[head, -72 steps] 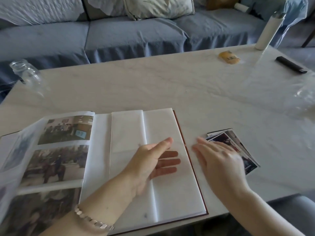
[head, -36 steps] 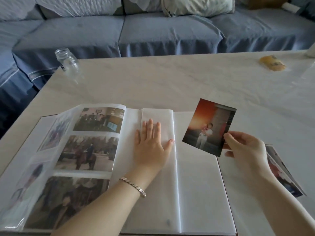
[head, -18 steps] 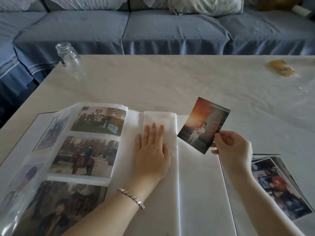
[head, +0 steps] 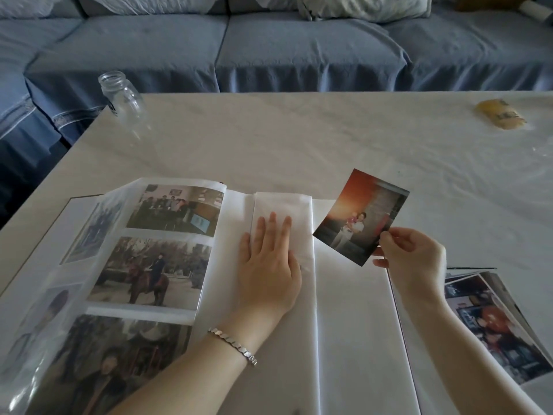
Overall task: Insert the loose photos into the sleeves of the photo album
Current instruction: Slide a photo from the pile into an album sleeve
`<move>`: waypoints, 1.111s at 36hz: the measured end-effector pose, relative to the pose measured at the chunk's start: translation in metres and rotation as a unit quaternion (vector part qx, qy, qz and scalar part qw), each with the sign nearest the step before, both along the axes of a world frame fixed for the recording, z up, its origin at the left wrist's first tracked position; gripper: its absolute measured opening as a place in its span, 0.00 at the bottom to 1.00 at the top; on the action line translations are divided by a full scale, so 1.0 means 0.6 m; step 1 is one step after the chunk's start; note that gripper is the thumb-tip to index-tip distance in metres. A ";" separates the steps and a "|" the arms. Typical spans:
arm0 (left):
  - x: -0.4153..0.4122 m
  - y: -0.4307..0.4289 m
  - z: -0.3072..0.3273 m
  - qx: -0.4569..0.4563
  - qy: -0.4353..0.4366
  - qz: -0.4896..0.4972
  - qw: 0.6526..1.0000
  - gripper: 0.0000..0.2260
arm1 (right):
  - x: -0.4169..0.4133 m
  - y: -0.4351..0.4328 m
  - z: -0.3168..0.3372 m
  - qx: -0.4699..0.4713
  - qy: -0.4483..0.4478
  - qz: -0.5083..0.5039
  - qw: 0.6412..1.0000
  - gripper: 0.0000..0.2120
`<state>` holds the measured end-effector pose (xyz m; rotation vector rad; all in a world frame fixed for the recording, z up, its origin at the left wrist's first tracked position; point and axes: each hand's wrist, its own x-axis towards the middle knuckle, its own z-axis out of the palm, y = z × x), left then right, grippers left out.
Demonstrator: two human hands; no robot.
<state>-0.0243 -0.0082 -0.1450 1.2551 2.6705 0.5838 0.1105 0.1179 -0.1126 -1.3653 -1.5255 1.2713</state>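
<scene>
While the left hand (head: 270,271) presses flat on the photo album (head: 344,310), right-hand fingers (head: 389,239) pinch a loose photo (head: 360,215) above it.

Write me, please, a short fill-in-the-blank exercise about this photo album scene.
1. The ____ hand pinches one loose photo.
2. The other hand lies flat on the open album, with a silver ____ on its wrist.
3. The stack of photos lies on the table, on the album's ____ side.
4. A clear glass ____ stands near the table's far left corner.
Missing words: right; bracelet; right; jar.
</scene>
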 end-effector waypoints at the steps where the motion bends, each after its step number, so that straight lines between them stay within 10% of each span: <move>1: 0.000 0.000 0.000 0.001 0.001 0.000 1.000 0.35 | 0.000 0.000 0.000 0.000 0.000 0.000 1.000 0.05; 40: 0.004 -0.006 0.007 0.010 -0.002 0.013 1.000 0.36 | -0.045 0.029 0.021 -0.182 -0.107 0.188 0.959 0.04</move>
